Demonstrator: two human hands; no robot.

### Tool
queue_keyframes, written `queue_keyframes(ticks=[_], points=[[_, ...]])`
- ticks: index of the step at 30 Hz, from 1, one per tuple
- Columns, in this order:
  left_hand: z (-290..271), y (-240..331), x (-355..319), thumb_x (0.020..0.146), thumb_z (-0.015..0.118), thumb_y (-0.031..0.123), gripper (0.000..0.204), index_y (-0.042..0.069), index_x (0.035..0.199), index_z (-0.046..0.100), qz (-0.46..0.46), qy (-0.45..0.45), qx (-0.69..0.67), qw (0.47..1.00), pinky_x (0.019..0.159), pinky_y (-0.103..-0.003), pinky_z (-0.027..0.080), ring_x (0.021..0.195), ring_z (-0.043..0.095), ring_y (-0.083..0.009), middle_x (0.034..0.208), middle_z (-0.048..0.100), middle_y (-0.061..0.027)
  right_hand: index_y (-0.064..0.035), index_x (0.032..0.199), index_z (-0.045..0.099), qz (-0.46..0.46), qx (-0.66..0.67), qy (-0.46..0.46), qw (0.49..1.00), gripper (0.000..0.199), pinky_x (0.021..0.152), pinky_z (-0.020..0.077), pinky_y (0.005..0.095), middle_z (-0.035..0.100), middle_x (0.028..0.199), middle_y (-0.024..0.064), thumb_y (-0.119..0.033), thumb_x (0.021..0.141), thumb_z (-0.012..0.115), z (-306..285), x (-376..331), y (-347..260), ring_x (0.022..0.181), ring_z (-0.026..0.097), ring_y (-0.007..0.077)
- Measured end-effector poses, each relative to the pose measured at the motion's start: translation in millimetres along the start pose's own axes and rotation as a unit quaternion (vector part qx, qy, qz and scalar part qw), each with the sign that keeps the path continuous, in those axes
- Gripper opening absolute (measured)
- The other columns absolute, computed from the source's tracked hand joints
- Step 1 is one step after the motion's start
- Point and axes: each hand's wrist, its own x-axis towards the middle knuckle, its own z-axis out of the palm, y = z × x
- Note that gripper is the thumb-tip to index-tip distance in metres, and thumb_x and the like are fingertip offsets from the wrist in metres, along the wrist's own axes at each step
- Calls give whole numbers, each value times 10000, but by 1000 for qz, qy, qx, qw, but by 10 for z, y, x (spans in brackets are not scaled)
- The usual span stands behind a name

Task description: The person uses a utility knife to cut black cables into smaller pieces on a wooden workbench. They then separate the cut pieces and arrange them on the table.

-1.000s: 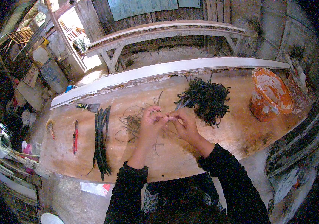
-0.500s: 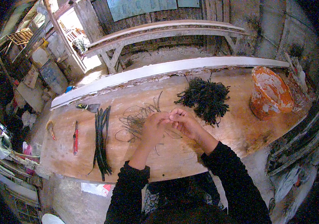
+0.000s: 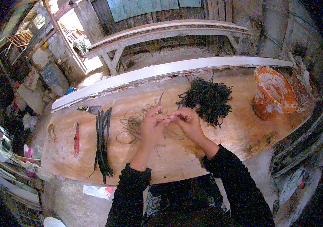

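Both hands sit a little lower and closer together than half a second ago, their fingertips now meeting over the middle of the long, paint-stained wooden workbench (image 3: 214,151).

Largest item: the workbench, which runs from lower left to upper right, with a white-painted plank (image 3: 176,70) along its far edge. An orange plastic bucket crusted with white residue (image 3: 273,92) stands at the right end of the workbench. A dense pile of short dark twisted cords (image 3: 208,99) lies just beyond the hands, to their right. A bundle of long dark flat strips (image 3: 101,143) lies lengthwise on the left part of the workbench. A loose tangle of thin dark wire loops (image 3: 133,125) rests on the wood beside and under the left hand.

Left hand (image 3: 153,126): fingers curled, thumb and forefinger pressed together on a short dark strand (image 3: 168,118). Right hand (image 3: 187,122): fingers bent inward, tips pinching the other end of the same strand, so that it is held between the two hands just above the wood.

Smaller items at far left: a red-handled tool (image 3: 76,139), a dark-handled scraper (image 3: 88,109) and a small yellowish curved object (image 3: 51,130).
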Motion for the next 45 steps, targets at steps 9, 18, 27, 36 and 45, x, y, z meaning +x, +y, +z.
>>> queue_keyframes(ticks=[9,18,27,36,45], points=[[-17,-42,20,704,575,-12,352,33,1025,438,165,-20,248,954,671,-238,442,743,550,-123,787,576,-55,-37,764,564,190,247,-32,950,77,596,385,191,551,721,-13,-114,760,558,-16,-21,157,660,486,66],[47,-7,26,714,547,-33,408,29,1077,372,-30,6,-64,997,600,-224,459,725,547,-122,802,566,-67,-31,806,530,97,158,33,982,118,604,394,203,538,746,0,-143,773,549,108,-88,163,672,482,57],[46,-18,-8,699,574,22,195,75,886,559,170,-11,263,950,652,-255,464,790,552,-145,869,571,-63,-67,718,489,293,444,0,846,83,528,382,203,475,589,0,-133,756,521,30,-56,87,537,452,96],[93,20,-28,702,588,36,209,45,901,522,55,11,155,986,612,-244,473,772,534,-113,760,568,-28,-46,754,533,272,317,20,908,59,591,410,206,532,690,1,-83,727,570,15,-43,142,613,490,75],[59,67,20,720,589,31,454,28,1097,336,-59,29,-72,995,581,-222,484,710,556,-127,788,573,-81,-25,843,588,84,122,4,989,116,631,419,218,565,757,26,-65,735,576,47,-55,92,694,529,108]])
